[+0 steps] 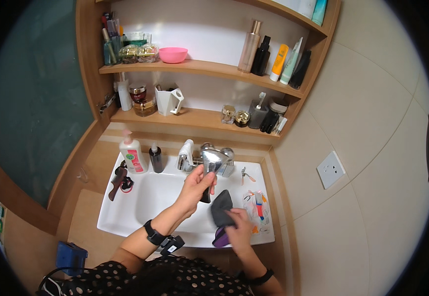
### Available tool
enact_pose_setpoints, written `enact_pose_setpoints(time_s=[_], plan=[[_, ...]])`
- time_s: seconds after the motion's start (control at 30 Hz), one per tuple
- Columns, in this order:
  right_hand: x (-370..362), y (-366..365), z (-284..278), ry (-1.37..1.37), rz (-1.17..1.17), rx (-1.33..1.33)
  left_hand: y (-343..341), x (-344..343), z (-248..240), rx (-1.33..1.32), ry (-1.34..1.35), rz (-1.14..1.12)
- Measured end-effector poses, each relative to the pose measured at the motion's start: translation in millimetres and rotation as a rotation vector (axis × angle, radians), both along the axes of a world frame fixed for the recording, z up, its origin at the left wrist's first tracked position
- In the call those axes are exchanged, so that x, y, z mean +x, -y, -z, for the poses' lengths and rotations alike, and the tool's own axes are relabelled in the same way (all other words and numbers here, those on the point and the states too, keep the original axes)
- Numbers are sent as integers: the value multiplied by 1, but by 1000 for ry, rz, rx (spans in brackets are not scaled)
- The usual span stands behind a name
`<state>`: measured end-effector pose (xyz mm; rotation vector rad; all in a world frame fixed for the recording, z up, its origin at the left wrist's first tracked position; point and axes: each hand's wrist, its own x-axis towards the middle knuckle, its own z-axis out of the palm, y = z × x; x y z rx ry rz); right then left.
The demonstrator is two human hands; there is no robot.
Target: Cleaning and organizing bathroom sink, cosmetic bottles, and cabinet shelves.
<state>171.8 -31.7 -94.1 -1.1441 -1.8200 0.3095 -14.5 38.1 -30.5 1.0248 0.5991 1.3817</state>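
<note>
Over the sink [162, 200], my left hand [195, 190] is closed round a shiny silver object [214, 159] with a wide rounded top and a dark lower end; its exact kind cannot be made out. It partly hides the chrome faucet [228, 154] behind it. My right hand [240, 227] pinches a dark grey cloth-like piece [221, 208] over the sink's right side. Right below that hand, at the front rim, is a purple item [221, 238], partly covered; whether it joins the grey piece I cannot tell.
On the sink's left ledge stand a white pump bottle [133, 155], a dark bottle [156, 159] and a brown comb [117, 183]. The right ledge holds an eyelash curler [245, 175] and a clear packet [257, 209]. Above is an open cabinet with bottles and a pink bowl [173, 55].
</note>
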Motion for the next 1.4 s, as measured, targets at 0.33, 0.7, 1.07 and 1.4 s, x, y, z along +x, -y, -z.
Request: enact_pose_setpoints(time_s=[0.33,0.7,1.07,1.4], plan=[[-2,-30,-58,-820,-300,33,31,10,-2,54,2,161],[-31,-50,-95,-855,-283,-266,33,-2,7,372,-666,-288],[-35,-72,-68,-1347,-446,-751,22,12,23,722,-699,-584],[-39,-22,-57,-734,51,-181,8,-15,6,383,-719,-528]])
